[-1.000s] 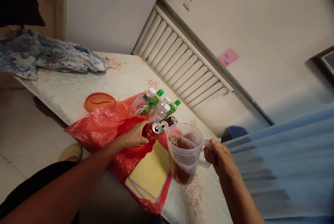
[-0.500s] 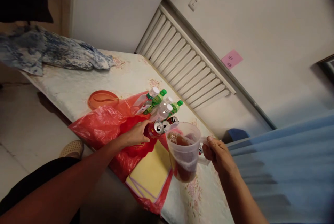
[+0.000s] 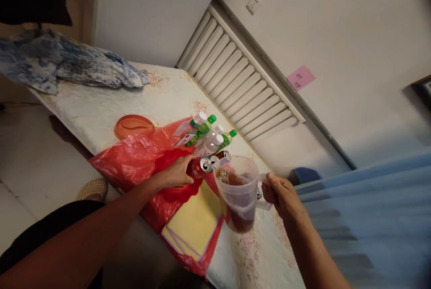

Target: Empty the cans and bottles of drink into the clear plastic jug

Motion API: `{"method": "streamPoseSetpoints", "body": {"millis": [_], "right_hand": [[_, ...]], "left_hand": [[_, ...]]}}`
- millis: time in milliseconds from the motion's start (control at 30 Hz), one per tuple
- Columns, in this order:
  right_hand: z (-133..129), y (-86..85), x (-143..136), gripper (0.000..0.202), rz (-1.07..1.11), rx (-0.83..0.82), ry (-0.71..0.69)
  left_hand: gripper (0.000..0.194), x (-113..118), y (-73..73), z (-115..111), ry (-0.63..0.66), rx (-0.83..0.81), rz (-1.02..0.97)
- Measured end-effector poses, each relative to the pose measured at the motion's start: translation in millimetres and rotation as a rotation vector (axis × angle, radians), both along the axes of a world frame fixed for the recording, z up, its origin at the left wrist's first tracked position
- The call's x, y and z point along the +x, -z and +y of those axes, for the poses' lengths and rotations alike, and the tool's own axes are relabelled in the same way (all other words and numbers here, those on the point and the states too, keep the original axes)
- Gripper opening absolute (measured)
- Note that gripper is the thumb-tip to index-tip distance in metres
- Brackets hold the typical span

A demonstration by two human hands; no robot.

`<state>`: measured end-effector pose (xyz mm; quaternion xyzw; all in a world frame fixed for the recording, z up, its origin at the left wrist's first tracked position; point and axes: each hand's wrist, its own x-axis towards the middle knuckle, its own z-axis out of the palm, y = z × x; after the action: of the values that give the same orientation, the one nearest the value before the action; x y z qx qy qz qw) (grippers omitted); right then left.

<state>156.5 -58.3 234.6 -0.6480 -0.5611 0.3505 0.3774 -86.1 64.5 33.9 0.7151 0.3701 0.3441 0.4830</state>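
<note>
right hand (image 3: 284,195) and jug (image 3: 237,197) slightly higher

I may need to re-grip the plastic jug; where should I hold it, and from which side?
I'd take the handle from the right: it juts out there, roughly opposite the spout, and the right hand holds it. The brown liquid suggests keeping the jug level.

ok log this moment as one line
left hand: gripping red can | right hand: holding pitcher by handle, dark liquid inside | yellow cloths: on red bag
</note>
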Motion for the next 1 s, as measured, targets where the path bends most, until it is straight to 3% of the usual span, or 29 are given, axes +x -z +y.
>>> {"method": "streamPoseSetpoints", "body": {"millis": [1000], "right_hand": [[9.3,0.6,-4.0,0.059,-0.052,-0.050,-0.019]], "left_hand": [[0.070,-3.9,-3.6,-2.3,-0.028,-0.014,0.027]]}}
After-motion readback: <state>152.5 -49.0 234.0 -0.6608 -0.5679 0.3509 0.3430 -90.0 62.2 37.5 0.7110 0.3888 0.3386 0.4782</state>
